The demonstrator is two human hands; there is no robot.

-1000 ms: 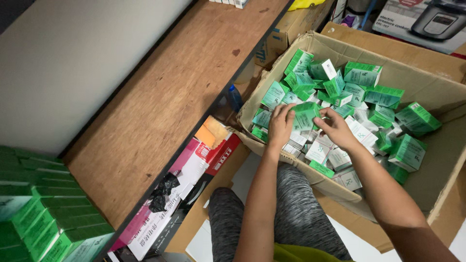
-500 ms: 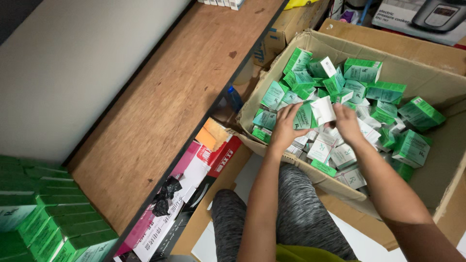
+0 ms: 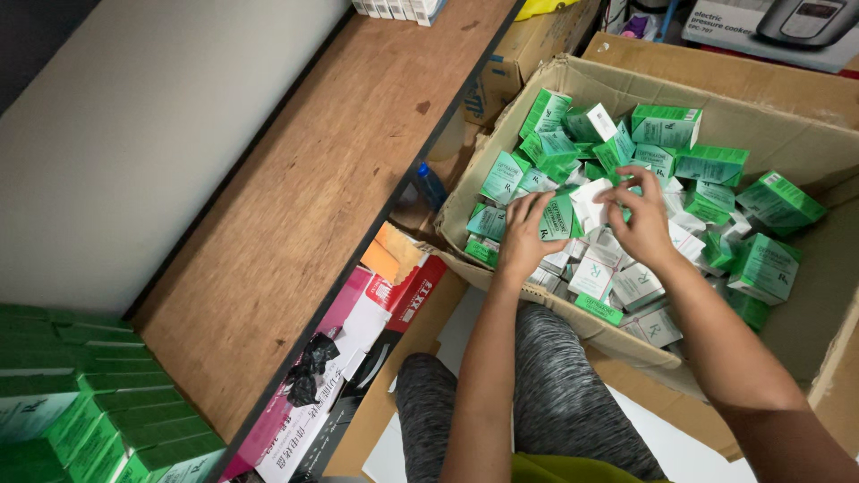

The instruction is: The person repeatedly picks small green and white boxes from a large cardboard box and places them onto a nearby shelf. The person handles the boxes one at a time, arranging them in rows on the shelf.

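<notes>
Both forearms are extended from the lower edge into the open cardboard carton [image 3: 573, 85]. The left hand [image 3: 528, 234] is held palm down, fingers loosely curled about a green-and-white box [image 3: 557, 217] near the carton's near wall. The right hand [image 3: 637, 219] is bent at the wrist, fingertips pinched on a white box [image 3: 589, 199] just beside the green-and-white one. Compared with half a second earlier, both hands are seen drawn closer together over the pile of small boxes [image 3: 707, 179], and the white box is raised slightly.
</notes>
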